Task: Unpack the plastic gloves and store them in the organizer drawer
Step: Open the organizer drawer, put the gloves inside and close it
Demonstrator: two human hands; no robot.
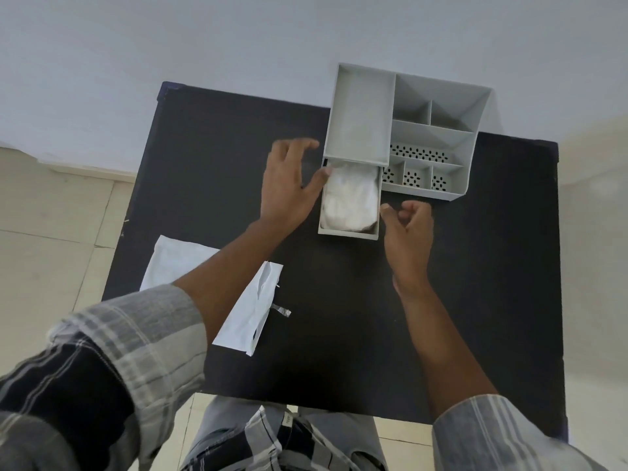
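A grey organizer (438,137) stands at the far right of the black table (339,317). Its drawer (346,233) is pulled out toward me, and a crumpled white bundle of plastic gloves (350,203) lies inside it. My left hand (289,185) hovers just left of the drawer with fingers spread, the thumb touching the drawer's far left corner. My right hand (409,229) sits just right of the drawer with fingers loosely curled and nothing in it. The empty white packet (249,304) lies flat at the near left, partly under my left forearm.
A small strip of clear tape (282,311) lies beside the packet. The organizer's open compartments have perforated floors. The table's far edge stands against a pale wall; tiled floor shows on both sides.
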